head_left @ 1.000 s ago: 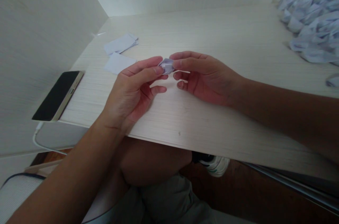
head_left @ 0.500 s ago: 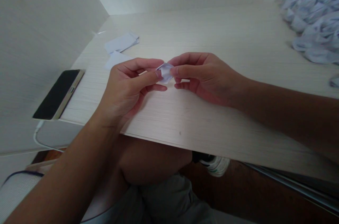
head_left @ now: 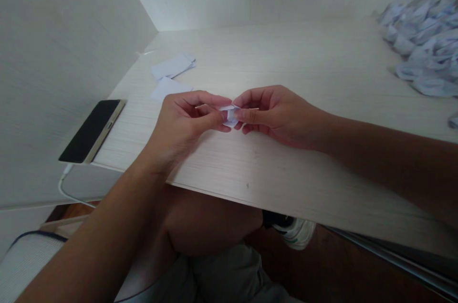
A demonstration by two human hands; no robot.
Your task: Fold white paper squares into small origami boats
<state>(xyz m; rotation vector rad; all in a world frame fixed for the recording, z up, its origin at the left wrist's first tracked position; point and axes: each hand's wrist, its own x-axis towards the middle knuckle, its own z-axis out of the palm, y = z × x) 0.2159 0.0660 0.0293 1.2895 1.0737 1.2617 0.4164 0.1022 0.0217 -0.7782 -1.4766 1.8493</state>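
A small piece of folded white paper is pinched between both hands above the table. My left hand grips its left side, thumb on top and fingers behind. On the right side, my right hand holds it between thumb and fingertips. The fingers cover much of the paper, so its full shape is hidden. Just beyond my left hand lie a loose white paper sheet and a small stack of paper strips.
A large heap of folded white paper pieces sits at the right on the pale table. At the left edge lies a dark-screened phone with a white cable plugged in. Walls border the table's back and left.
The camera view has shifted, so everything appears slightly lower and further right. Both hands keep hold of the paper, and the right fingers have moved over it, so its visible shape differs.
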